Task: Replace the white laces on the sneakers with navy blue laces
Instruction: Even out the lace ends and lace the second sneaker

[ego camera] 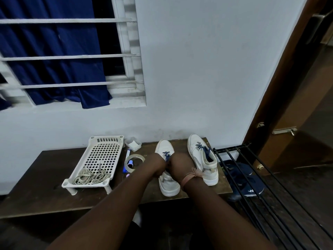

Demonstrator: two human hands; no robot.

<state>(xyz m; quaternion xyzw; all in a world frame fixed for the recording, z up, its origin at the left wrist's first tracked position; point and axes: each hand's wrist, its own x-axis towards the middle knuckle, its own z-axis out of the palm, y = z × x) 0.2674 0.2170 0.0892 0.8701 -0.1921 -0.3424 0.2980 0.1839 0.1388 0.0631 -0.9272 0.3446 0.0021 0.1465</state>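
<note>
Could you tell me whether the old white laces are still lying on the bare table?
No, the white laces lie in a heap inside the white perforated tray.

The two sneakers point(167, 184) point(201, 156) are white with grey patches and navy blue laces point(202, 147). The tray point(102, 152) is white with a grid of square holes. The old laces point(90, 176) look dull white. The table point(45, 177) is dark brown. The curtain point(54, 51) is deep blue.

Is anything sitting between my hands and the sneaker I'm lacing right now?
Nothing visible. The left hand and right hand are both already over the nearer sneaker, at its navy blue lace. What the fingers do is hidden.
</note>
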